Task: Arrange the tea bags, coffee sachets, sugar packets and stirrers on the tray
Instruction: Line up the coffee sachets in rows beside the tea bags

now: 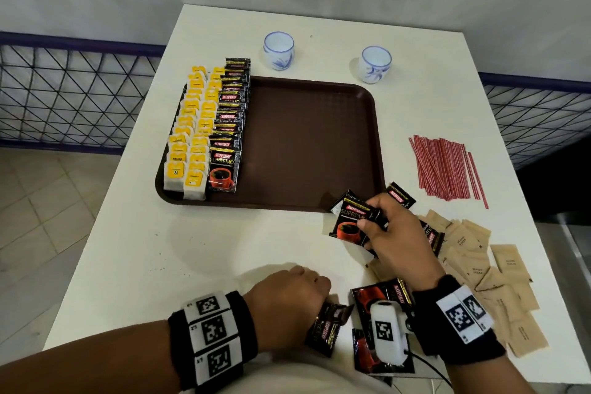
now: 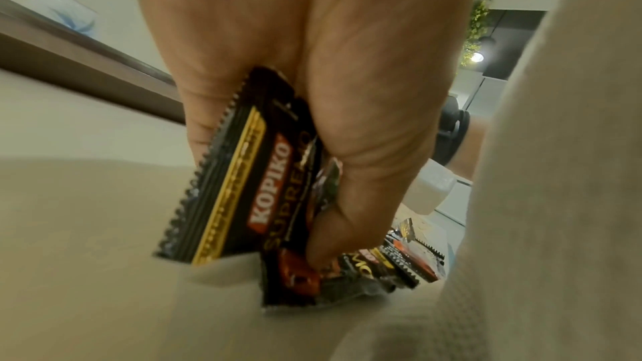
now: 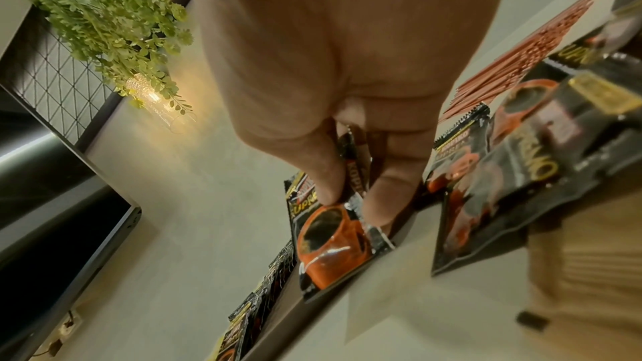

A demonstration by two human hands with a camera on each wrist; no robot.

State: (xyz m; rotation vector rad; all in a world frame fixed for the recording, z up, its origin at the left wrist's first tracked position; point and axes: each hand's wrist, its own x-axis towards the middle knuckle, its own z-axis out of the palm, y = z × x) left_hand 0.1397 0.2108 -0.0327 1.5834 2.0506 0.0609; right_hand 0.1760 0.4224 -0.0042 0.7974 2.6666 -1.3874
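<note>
A brown tray (image 1: 307,144) lies mid-table. Along its left side stand two rows of yellow tea bags (image 1: 188,134) and one row of black coffee sachets (image 1: 228,125). My right hand (image 1: 393,233) pinches coffee sachets (image 1: 350,221) just off the tray's near right corner; the right wrist view shows thumb and finger on a sachet (image 3: 333,240). My left hand (image 1: 287,301) grips coffee sachets (image 1: 326,326) near the table's front edge, also in the left wrist view (image 2: 250,188). Loose sachets (image 1: 380,297), brown sugar packets (image 1: 486,275) and red stirrers (image 1: 447,166) lie at the right.
Two white-and-blue cups (image 1: 278,49) (image 1: 374,64) stand beyond the tray. The white table (image 1: 160,249) ends near my body and at the left over a tiled floor. A blue mesh railing (image 1: 73,89) runs behind.
</note>
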